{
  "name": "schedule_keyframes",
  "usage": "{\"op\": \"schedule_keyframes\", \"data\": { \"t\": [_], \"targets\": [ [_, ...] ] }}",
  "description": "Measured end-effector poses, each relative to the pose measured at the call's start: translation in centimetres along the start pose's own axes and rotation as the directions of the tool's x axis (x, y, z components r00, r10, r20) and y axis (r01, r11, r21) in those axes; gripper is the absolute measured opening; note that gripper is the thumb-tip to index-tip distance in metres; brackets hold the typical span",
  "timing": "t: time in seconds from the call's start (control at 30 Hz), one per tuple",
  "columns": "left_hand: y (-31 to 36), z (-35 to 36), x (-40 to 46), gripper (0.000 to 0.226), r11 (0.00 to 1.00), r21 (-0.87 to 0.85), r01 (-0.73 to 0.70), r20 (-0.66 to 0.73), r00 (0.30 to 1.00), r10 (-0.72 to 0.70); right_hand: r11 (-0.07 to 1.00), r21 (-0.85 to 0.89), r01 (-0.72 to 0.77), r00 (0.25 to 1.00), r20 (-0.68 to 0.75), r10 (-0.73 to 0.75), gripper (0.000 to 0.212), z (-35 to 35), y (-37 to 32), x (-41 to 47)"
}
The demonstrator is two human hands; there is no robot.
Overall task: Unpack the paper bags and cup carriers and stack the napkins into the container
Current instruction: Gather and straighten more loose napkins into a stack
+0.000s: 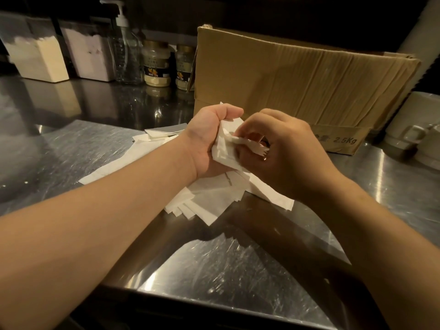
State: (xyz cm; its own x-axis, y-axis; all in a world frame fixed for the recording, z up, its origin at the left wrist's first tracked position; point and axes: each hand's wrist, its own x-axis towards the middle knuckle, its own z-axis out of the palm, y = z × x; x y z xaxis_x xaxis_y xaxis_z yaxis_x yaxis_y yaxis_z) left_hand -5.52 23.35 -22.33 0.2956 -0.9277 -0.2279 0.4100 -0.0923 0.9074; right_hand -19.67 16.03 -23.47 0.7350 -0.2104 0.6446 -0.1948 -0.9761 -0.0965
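A: What do the hands have?

B: The left hand (209, 141) is curled around a bunch of white paper napkins (225, 148), thumb on top, held just above the scratched stainless-steel counter (214, 263). The right hand (281, 151) pinches a small white strip with a jagged end (250, 142) against that bunch. Whether the strip is torn wrapping or part of a napkin, I cannot tell.

A: And the other napkins?

B: A loose pile of flat white napkins (209, 198) lies scattered on the counter beneath both hands. The forearms cover its middle, so the count is hidden.

A: Any container?

B: Behind the hands stands a big brown corrugated cardboard box (297, 75), touching the counter, printed "2.5Kg" low on its front. Its inside is out of sight from here.

A: What else?

B: At the right edge, pale cream ceramic mugs (419, 136), cut off by the frame. Along the dim back wall: a clear pump bottle (123, 51), two glass jars with gold lids and yellowish powder (157, 65), and two tall containers of pale powder (40, 58). The jar labels are too blurred to read.
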Motion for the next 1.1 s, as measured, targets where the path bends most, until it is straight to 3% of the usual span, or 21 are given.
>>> {"op": "schedule_keyframes", "data": {
  "t": [0.37, 0.5, 0.8, 1.1],
  "targets": [
    [-0.07, -0.26, -0.09, 0.021, 1.0, -0.024, 0.0, 0.006, 1.0, 0.0, 0.997, 0.07, -0.03, 0.983, 0.184, 0.017, 0.045, -0.76, -0.34, 0.05],
    [-0.02, -0.33, 0.03, 0.02, 1.0, -0.02, 0.006, 0.012, 1.0, -0.006, 0.998, 0.055, -0.022, 0.984, 0.177, 0.012, 0.039, -0.71, -0.23, 0.03],
    [-0.14, -0.25, 0.2, 0.02, 1.0, -0.008, 0.004, -0.01, 1.0, -0.004, 1.0, 0.017, -0.009, 0.982, 0.191, 0.006, 0.048, -0.93, -0.37, 0.02],
    [-0.13, -0.25, 0.31, 0.02, 1.0, 0.014, -0.005, -0.031, 1.0, 0.005, 1.0, 0.008, -0.028, 0.997, 0.077, 0.027, 0.042, -0.63, -0.15, 0.09]
  ]
}}
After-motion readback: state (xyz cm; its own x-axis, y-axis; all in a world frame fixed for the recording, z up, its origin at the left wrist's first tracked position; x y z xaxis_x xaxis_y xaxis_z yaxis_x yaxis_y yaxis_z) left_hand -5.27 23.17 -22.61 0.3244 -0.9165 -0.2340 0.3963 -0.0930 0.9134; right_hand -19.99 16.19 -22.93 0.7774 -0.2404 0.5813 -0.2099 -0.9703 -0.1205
